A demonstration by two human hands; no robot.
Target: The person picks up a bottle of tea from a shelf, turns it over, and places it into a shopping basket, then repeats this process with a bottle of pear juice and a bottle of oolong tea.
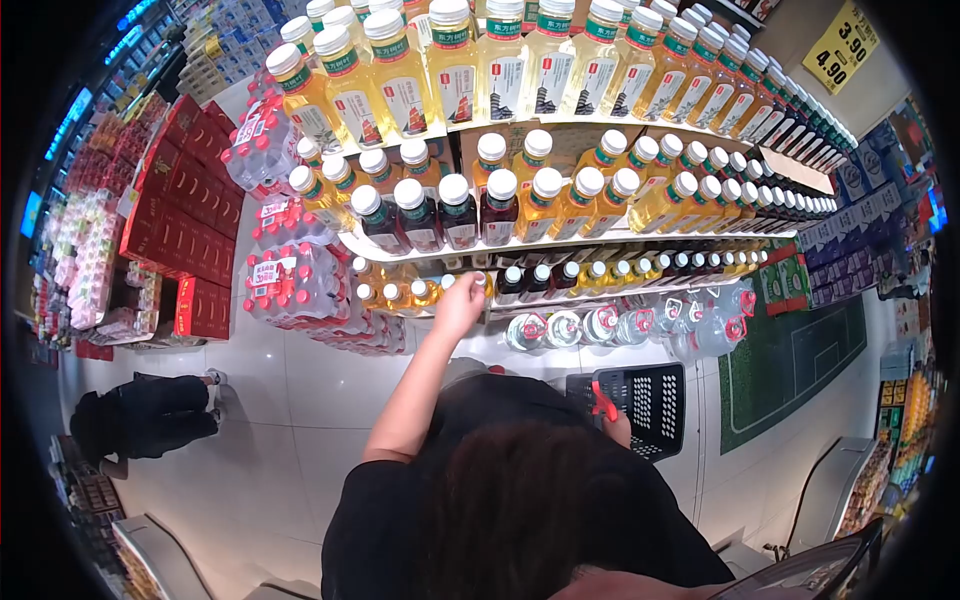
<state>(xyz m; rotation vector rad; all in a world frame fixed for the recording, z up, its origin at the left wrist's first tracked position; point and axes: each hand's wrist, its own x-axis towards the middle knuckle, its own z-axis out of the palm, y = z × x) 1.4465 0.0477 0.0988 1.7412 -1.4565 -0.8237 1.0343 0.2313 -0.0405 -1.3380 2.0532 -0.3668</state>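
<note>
My left hand [460, 305] reaches to the lower shelf, its fingers closed at the white cap [478, 278] of a drink bottle; the rest of that bottle is mostly hidden. Beside it stand bottles with dark drink [509, 284] and bottles with yellow drink [420, 292]. Low at my side, my right hand [617, 430] is wrapped around the red handle [603, 402] of a black shopping basket [660, 405]. The basket has perforated walls, and what I see of its inside shows no goods.
Upper shelves [560, 236] carry rows of tea bottles. Large water jugs [635, 326] stand on the floor below. Shrink-wrapped bottle packs [290, 290] and red boxes [185, 200] are at the left. Another person [150, 415] stands at far left. A green mat [800, 365] lies right.
</note>
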